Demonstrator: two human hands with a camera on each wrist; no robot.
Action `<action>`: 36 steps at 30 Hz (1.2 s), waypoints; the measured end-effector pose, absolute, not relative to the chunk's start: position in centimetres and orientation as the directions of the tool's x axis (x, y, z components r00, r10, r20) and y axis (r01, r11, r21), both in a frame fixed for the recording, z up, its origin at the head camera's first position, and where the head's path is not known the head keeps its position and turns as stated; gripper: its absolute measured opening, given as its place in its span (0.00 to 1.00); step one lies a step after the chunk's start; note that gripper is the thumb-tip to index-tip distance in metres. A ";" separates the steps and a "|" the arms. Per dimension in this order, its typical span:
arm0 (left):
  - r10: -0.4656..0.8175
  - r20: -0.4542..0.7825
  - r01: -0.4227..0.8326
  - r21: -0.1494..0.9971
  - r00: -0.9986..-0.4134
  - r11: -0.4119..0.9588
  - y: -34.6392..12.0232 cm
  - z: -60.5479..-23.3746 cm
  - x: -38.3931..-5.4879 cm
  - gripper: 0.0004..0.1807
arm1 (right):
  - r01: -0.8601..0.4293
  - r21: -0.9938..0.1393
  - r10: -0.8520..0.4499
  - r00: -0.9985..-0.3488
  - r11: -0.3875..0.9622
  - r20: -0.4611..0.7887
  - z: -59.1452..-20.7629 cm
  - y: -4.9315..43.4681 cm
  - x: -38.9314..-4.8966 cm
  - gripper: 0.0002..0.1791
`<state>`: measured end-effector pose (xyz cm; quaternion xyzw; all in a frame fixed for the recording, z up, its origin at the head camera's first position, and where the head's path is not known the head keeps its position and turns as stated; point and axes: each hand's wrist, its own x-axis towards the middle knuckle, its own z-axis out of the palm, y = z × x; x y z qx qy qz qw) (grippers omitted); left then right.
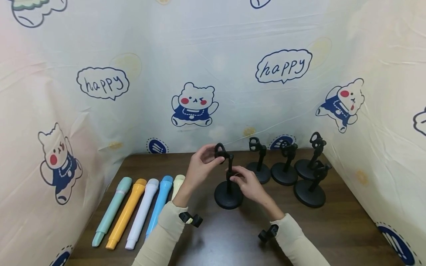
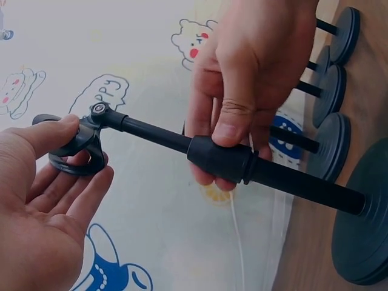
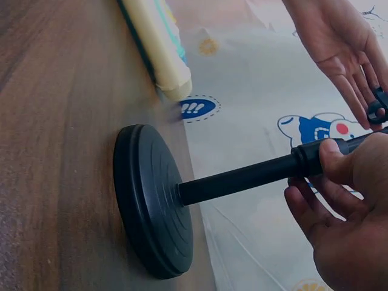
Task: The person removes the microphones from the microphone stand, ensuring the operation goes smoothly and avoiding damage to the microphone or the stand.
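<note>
A black desktop microphone stand with a round base stands upright on the brown table. My left hand grips the ring-shaped clip at its top, thumb on one side and fingers on the other. Lower down, my right hand pinches the thick collar on the pole between thumb and fingers. The right wrist view shows the stand's base and the lower pole below that collar.
Several matching black stands are grouped at the right rear. To the left lies a row of toy-like microphones, among them a green one, an orange one and a blue one. A printed cloth encloses the table.
</note>
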<state>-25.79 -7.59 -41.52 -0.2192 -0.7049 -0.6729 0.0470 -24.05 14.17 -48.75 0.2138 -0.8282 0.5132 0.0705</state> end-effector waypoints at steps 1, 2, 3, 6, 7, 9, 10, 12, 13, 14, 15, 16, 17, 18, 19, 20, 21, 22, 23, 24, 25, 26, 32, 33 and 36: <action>0.243 0.363 0.374 0.927 -0.899 -0.001 -7.6 -41.5 -25.8 0.23 | -0.439 -0.820 -0.307 -0.889 0.367 0.339 -48.8 14.2 -24.1 0.16; 0.239 0.366 0.376 0.926 -0.899 -0.001 -7.6 -41.5 -25.7 0.23 | -0.447 -0.819 -0.326 -0.882 0.358 0.339 -48.8 14.3 -24.1 0.16; 0.236 0.367 0.378 0.926 -0.900 0.001 -7.6 -41.5 -25.7 0.23 | -0.451 -0.819 -0.337 -0.879 0.355 0.338 -48.8 14.3 -24.1 0.17; 0.225 0.371 0.382 0.924 -0.901 0.004 -7.6 -41.6 -25.6 0.23 | -0.447 -0.821 -0.351 -0.878 0.355 0.326 -48.7 14.3 -24.0 0.18; 0.222 0.373 0.384 0.924 -0.901 0.006 -7.6 -41.6 -25.6 0.23 | -0.447 -0.820 -0.353 -0.877 0.356 0.325 -48.6 14.3 -24.0 0.19; 0.218 0.379 0.389 0.921 -0.899 0.005 -7.6 -41.7 -25.6 0.23 | -0.436 -0.827 -0.343 -0.884 0.356 0.319 -48.3 14.2 -23.9 0.21; 0.216 0.383 0.393 0.920 -0.898 0.006 -7.5 -41.7 -25.6 0.23 | -0.431 -0.828 -0.334 -0.887 0.358 0.318 -48.2 14.2 -23.8 0.22; 0.212 0.390 0.401 0.916 -0.896 0.011 -7.5 -41.7 -25.6 0.23 | -0.417 -0.830 -0.308 -0.898 0.371 0.313 -48.1 13.9 -23.8 0.24; 0.211 0.394 0.405 0.914 -0.895 0.012 -7.5 -41.7 -25.6 0.23 | -0.404 -0.834 -0.292 -0.906 0.377 0.307 -48.0 13.8 -23.8 0.25; 0.210 0.396 0.408 0.913 -0.894 0.012 -7.5 -41.8 -25.6 0.23 | -0.389 -0.837 -0.271 -0.915 0.386 0.300 -48.0 13.6 -23.8 0.25; 0.209 0.397 0.409 0.913 -0.893 0.012 -7.5 -41.8 -25.5 0.23 | -0.377 -0.837 -0.249 -0.922 0.397 0.296 -47.9 13.4 -23.9 0.25; 0.209 0.398 0.409 0.912 -0.893 0.011 -7.5 -41.8 -25.5 0.23 | -0.364 -0.836 -0.223 -0.929 0.409 0.296 -47.9 13.2 -23.9 0.25; 0.211 0.399 0.409 0.912 -0.892 0.005 -7.5 -41.8 -25.5 0.23 | -0.352 -0.837 -0.195 -0.935 0.419 0.296 -47.9 13.0 -24.0 0.25; 0.214 0.401 0.410 0.912 -0.891 -0.002 -7.5 -41.8 -25.5 0.23 | -0.342 -0.838 -0.169 -0.940 0.426 0.298 -47.9 12.8 -24.0 0.25; 0.217 0.401 0.409 0.912 -0.890 -0.008 -7.5 -41.7 -25.4 0.23 | -0.336 -0.836 -0.142 -0.942 0.433 0.304 -47.9 12.7 -24.0 0.25; 0.220 0.403 0.410 0.912 -0.889 -0.015 -7.5 -41.7 -25.4 0.23 | -0.335 -0.833 -0.122 -0.941 0.440 0.314 -47.9 12.7 -24.1 0.24; 0.222 0.405 0.411 0.911 -0.887 -0.020 -7.5 -41.7 -25.4 0.23 | -0.338 -0.830 -0.107 -0.940 0.445 0.325 -48.0 12.7 -24.1 0.23; 0.224 0.408 0.414 0.910 -0.885 -0.024 -7.5 -41.7 -25.4 0.23 | -0.341 -0.829 -0.098 -0.938 0.444 0.333 -48.0 12.7 -24.1 0.21; 0.227 0.411 0.416 0.909 -0.883 -0.028 -7.5 -41.7 -25.4 0.23 | -0.348 -0.828 -0.102 -0.935 0.439 0.339 -48.0 12.7 -24.1 0.20; 0.226 0.414 0.418 0.908 -0.882 -0.029 -7.5 -41.8 -25.4 0.23 | -0.356 -0.831 -0.115 -0.933 0.428 0.341 -48.0 12.8 -24.1 0.18; 0.225 0.416 0.420 0.907 -0.881 -0.028 -7.5 -41.8 -25.4 0.23 | -0.364 -0.835 -0.134 -0.931 0.412 0.340 -48.0 13.0 -24.0 0.16; 0.225 0.417 0.422 0.906 -0.881 -0.029 -7.5 -41.8 -25.4 0.23 | -0.374 -0.841 -0.160 -0.928 0.392 0.338 -48.0 13.1 -24.0 0.16; 0.224 0.411 0.417 0.909 -0.884 -0.019 -7.5 -41.8 -25.3 0.24 | -0.393 -0.870 -0.283 -0.907 0.296 0.313 -48.1 13.7 -23.9 0.20; 0.224 0.409 0.417 0.909 -0.884 -0.016 -7.5 -41.8 -25.3 0.24 | -0.395 -0.870 -0.288 -0.905 0.293 0.314 -48.1 13.7 -23.9 0.20; 0.223 0.413 0.422 0.906 -0.883 -0.008 -7.5 -41.8 -25.3 0.24 | -0.407 -0.864 -0.284 -0.902 0.297 0.326 -48.1 13.6 -24.0 0.20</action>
